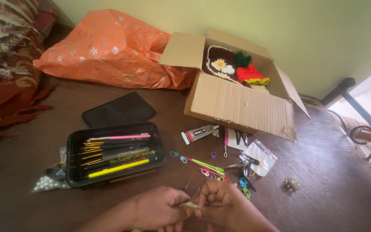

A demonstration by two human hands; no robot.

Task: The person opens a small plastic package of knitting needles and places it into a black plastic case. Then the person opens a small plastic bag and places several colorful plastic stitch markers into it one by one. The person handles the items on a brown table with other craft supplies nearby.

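A small pale object [190, 205], too small to make out, sits pinched between the fingertips of both hands at the lower edge of the view, just in front of the black tray [74, 141]. The left hand [156, 209] closes its thumb and fingers on one end; the right hand [222, 205] curls its fingers around the other end. The tray holds crochet hooks [116, 154] with pink, yellow and gold handles. Right of the tray lie scattered coloured stitch markers [213, 168], and a glue tube [199, 133] lies just beyond them. Behind the tray rests a dark phone [119, 110], further back an open cardboard box [241, 105] with crocheted pieces [237, 68], and an orange bag [108, 49].
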